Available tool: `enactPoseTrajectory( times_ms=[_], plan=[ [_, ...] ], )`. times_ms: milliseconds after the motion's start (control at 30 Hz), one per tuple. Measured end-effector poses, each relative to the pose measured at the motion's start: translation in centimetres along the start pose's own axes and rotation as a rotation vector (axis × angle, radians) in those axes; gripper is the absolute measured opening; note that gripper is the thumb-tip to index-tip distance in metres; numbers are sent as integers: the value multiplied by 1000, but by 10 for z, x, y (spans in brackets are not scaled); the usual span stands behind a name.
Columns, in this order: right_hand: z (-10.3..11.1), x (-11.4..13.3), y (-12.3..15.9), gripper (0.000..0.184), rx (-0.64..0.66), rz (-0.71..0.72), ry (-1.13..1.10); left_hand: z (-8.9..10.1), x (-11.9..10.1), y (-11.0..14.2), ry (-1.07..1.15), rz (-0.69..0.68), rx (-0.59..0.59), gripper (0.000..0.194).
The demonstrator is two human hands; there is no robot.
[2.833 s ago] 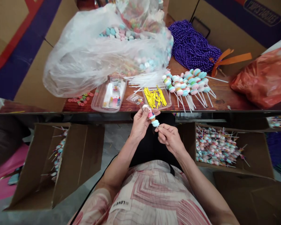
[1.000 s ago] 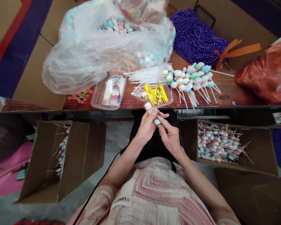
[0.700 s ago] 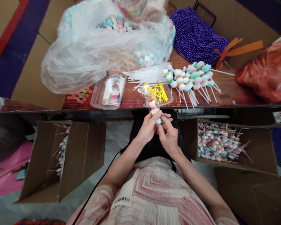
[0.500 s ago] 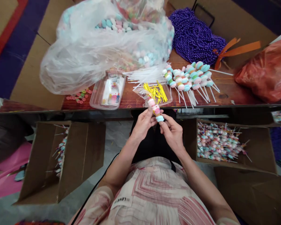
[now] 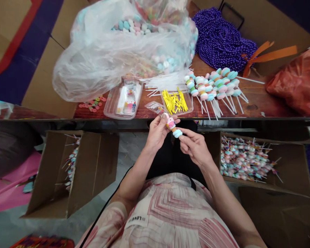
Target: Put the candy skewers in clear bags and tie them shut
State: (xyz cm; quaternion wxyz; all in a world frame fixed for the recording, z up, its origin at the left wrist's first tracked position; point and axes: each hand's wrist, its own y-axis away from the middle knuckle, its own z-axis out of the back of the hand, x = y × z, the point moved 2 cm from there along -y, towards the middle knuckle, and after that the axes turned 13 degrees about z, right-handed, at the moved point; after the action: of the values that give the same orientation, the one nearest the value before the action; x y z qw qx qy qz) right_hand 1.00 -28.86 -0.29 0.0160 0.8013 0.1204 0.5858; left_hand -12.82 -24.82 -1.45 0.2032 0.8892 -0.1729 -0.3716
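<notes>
In front of my body, just off the table's front edge, a candy skewer (image 5: pixel 177 133) slants down to the right inside a small clear printed bag. Pink and white pieces show higher up, with light blue ones at the lower end. My left hand (image 5: pixel 156 133) is closed round its upper part, thumb on top. The fingers of my right hand (image 5: pixel 195 146) are pinched together at the blue end, gripping its edge or the bag there. The bag's loose top (image 5: pixel 154 106) sticks out past my left fingers towards the table. The stick itself is hidden.
Yellow twist ties (image 5: pixel 174 101) and printed bags (image 5: pixel 129 100) lie in clear trays. Behind are white sticks (image 5: pixel 162 81), unbagged candy skewers (image 5: pixel 217 84), a large plastic bag of candies (image 5: pixel 100 51) and purple cords (image 5: pixel 222 41). Cardboard boxes (image 5: pixel 93 172) holding finished skewers (image 5: pixel 244 158) flank my legs.
My right hand has shifted a little right and down, to the skewer's blue end. More of the blue candies shows. My left hand keeps its hold, and the whole view has shifted slightly.
</notes>
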Motion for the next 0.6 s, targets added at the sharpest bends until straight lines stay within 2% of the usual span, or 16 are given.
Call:
enactPoseTrajectory(
  times_ms=[200, 367, 500, 600],
  plan=[
    [-6, 2, 8, 39, -45, -128, -239, -6, 5, -2, 133, -43, -74, 20],
    [-4, 2, 9, 32, -34, -180, -297, -8, 7, 0, 130, -75, -30, 20],
    [-3, -2, 4, 36, -70, -110, -197, -5, 13, 2, 69, -28, -12, 23],
    [-1, -6, 1, 38, -74, 26, 39, -2, 16, 1, 65, 3, -12, 27]
  ],
)
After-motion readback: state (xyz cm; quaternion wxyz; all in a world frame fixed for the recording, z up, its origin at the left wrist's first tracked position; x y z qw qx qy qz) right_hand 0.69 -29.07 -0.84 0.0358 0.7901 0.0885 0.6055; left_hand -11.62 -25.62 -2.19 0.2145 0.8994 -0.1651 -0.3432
